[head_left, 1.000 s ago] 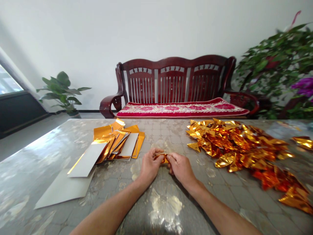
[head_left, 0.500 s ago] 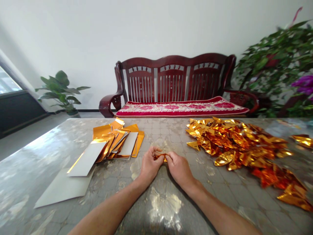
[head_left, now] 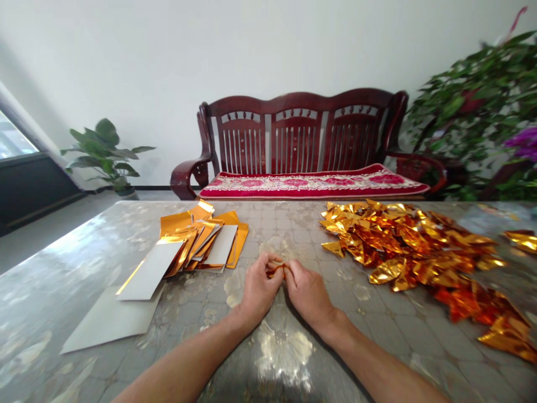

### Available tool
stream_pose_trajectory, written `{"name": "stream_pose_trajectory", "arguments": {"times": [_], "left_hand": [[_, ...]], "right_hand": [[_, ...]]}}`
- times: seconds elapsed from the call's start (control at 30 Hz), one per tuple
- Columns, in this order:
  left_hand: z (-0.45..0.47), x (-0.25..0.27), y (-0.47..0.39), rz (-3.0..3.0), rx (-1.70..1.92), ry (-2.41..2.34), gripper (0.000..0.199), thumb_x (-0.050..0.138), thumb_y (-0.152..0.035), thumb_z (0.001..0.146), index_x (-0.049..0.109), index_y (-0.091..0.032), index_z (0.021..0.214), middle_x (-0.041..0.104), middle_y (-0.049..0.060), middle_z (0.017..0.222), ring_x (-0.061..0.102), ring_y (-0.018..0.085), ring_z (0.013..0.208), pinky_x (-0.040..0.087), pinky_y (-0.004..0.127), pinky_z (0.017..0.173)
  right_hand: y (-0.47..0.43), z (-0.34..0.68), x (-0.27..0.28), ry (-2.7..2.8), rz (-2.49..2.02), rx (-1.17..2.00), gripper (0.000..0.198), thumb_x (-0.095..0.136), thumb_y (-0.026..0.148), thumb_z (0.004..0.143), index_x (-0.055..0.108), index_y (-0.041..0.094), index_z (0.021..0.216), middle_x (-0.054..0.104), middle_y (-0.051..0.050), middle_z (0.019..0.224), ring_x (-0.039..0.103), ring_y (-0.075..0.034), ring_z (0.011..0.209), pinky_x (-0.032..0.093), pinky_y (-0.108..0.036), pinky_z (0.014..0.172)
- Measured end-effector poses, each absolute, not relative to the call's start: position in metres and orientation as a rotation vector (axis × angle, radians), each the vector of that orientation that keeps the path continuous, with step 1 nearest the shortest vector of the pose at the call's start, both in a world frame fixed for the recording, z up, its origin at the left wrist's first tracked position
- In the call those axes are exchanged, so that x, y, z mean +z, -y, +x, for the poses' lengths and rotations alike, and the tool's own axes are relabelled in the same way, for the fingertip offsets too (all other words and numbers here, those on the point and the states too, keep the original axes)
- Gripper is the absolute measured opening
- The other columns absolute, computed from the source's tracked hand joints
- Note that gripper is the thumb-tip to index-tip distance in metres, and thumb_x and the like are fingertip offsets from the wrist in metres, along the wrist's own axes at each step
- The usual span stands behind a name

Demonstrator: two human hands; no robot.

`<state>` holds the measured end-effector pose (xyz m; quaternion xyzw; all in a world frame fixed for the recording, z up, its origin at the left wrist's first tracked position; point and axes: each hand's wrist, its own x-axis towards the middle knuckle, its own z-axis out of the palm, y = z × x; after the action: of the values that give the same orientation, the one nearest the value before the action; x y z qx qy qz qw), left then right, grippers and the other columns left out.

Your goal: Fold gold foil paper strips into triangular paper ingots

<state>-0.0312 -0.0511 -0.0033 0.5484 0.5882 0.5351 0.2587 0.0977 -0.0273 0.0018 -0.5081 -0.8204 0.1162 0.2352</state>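
Between my two hands, over the middle of the table, is a small piece of gold foil paper [head_left: 276, 270], mostly covered by fingers. My left hand [head_left: 260, 284] is closed on its left side, fingers curled around it. My right hand [head_left: 308, 288] pinches its right end between thumb and fingers. Left of the hands lies a loose stack of gold foil paper sheets [head_left: 195, 240], some with the pale back upward. To the right spreads a heap of folded gold foil pieces [head_left: 403, 240], pointed and shiny.
A patterned, glossy cover lies over the table [head_left: 188, 347]. One large pale sheet [head_left: 104, 324] rests at the left. Clear plastic [head_left: 486, 215] lies at the back right. Beyond the table stand a dark red wooden bench [head_left: 296, 140] and a potted plant [head_left: 107, 154].
Both hands stay together on the foil paper, with slight shifts of the fingers. Less of the foil shows at the right fingertips. The view has moved a little.
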Motion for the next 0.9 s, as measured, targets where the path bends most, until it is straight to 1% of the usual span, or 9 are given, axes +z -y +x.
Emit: {"name": "stream_pose_trajectory", "arguments": {"times": [0.1,0.2,0.3,0.37,0.47,0.53,0.67,0.8,0.9], "left_hand": [[-0.031,-0.001,0.053,1.535,1.457,-1.605,0.015,0.055,-0.013,0.077,0.064,-0.020,0.086,0.069,-0.003,0.074,0.065,0.011,0.068,0.049,0.021,0.067],[-0.032,-0.001,0.051,1.503,1.475,-1.578,0.018,0.057,-0.014,0.077,0.065,-0.020,0.092,0.067,-0.004,0.070,0.064,0.011,0.065,0.049,0.021,0.066],[-0.034,-0.002,0.047,1.359,1.495,-1.469,0.025,0.063,-0.020,0.076,0.061,-0.018,0.101,0.066,-0.005,0.068,0.064,0.012,0.064,0.050,0.022,0.064],[-0.035,-0.002,0.045,1.248,1.493,-1.402,0.030,0.067,-0.026,0.075,0.061,-0.017,0.103,0.067,-0.003,0.068,0.065,0.013,0.065,0.051,0.023,0.064],[-0.036,-0.003,0.042,1.165,1.476,-1.363,0.037,0.069,-0.031,0.074,0.063,-0.015,0.107,0.067,-0.002,0.068,0.064,0.014,0.062,0.052,0.024,0.062],[-0.038,-0.004,0.041,1.179,1.469,-1.365,0.039,0.067,-0.031,0.076,0.065,-0.014,0.111,0.067,-0.002,0.067,0.062,0.013,0.060,0.051,0.024,0.062],[-0.041,-0.007,0.039,1.244,1.443,-1.419,0.040,0.066,-0.026,0.077,0.069,-0.016,0.116,0.072,-0.002,0.071,0.065,0.014,0.063,0.052,0.024,0.065],[-0.043,-0.008,0.039,1.286,1.410,-1.463,0.033,0.065,-0.026,0.079,0.075,-0.021,0.111,0.077,0.000,0.080,0.069,0.016,0.067,0.055,0.025,0.065],[-0.043,-0.007,0.040,1.300,1.398,-1.469,0.029,0.063,-0.026,0.082,0.077,-0.023,0.107,0.079,0.001,0.087,0.070,0.016,0.064,0.057,0.026,0.061]], "right_hand": [[0.028,0.096,0.002,2.263,-1.389,0.306,0.027,0.037,0.024,0.099,0.062,0.019,0.089,0.071,-0.006,0.074,0.065,-0.018,0.064,0.030,-0.028,0.058],[0.027,0.097,0.003,2.201,-1.381,0.370,0.027,0.037,0.025,0.098,0.061,0.020,0.086,0.070,-0.006,0.072,0.064,-0.018,0.064,0.031,-0.028,0.058],[0.026,0.101,0.005,2.104,-1.316,0.554,0.030,0.035,0.028,0.099,0.058,0.021,0.080,0.068,-0.004,0.069,0.063,-0.017,0.064,0.035,-0.026,0.059],[0.024,0.105,0.006,2.059,-1.254,0.705,0.033,0.033,0.032,0.099,0.057,0.022,0.079,0.065,-0.002,0.065,0.062,-0.016,0.062,0.038,-0.025,0.059],[0.021,0.110,0.005,2.005,-1.202,0.867,0.032,0.033,0.034,0.098,0.059,0.022,0.085,0.063,0.001,0.060,0.061,-0.015,0.056,0.040,-0.024,0.057],[0.020,0.111,0.003,1.974,-1.196,0.915,0.031,0.033,0.034,0.097,0.061,0.022,0.090,0.063,0.001,0.060,0.061,-0.015,0.053,0.042,-0.024,0.057],[0.016,0.113,0.002,1.980,-1.221,0.879,0.033,0.036,0.032,0.096,0.067,0.021,0.097,0.065,0.000,0.061,0.062,-0.016,0.055,0.042,-0.024,0.057],[0.013,0.117,0.005,2.078,-1.223,0.741,0.033,0.039,0.030,0.096,0.071,0.022,0.099,0.070,-0.002,0.067,0.065,-0.017,0.062,0.042,-0.025,0.062],[0.012,0.120,0.006,2.149,-1.220,0.642,0.032,0.041,0.029,0.096,0.072,0.023,0.098,0.072,-0.004,0.071,0.066,-0.018,0.066,0.041,-0.026,0.065]]}}
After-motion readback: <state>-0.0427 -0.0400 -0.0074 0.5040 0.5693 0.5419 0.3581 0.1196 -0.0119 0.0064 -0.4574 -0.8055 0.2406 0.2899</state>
